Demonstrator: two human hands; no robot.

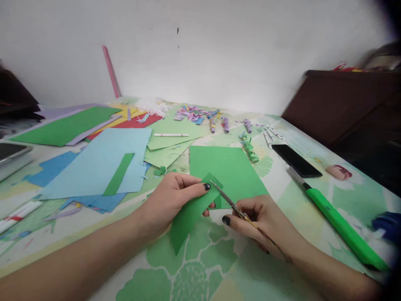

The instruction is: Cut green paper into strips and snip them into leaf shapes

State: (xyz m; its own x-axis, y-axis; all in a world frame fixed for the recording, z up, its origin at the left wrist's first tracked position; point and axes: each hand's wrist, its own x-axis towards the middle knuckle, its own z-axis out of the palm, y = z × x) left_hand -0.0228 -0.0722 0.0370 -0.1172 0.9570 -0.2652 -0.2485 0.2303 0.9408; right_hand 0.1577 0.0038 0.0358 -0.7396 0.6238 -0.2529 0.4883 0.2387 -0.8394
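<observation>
Pinched between the thumb and fingers of my left hand (180,194) is a folded piece of green paper (191,213), tilted, its lower corner pointing toward me. My right hand (265,223) is closed around a pair of scissors (233,205). Their blades reach up and left to the paper's upper end, where a narrow edge of it stands out beyond the blades. Whether the blades are fully closed cannot be made out. Behind both hands a larger green sheet (228,167) lies flat on the table. A green strip (119,173) rests on a light blue sheet (90,163) to the left.
A green utility knife (341,225), a black phone (296,160) and an eraser (338,172) lie at right. Curled paper pieces, including a green curl (249,148), and a scrap pile (194,113) sit toward the wall. Coloured sheets (69,125) overlap at far left.
</observation>
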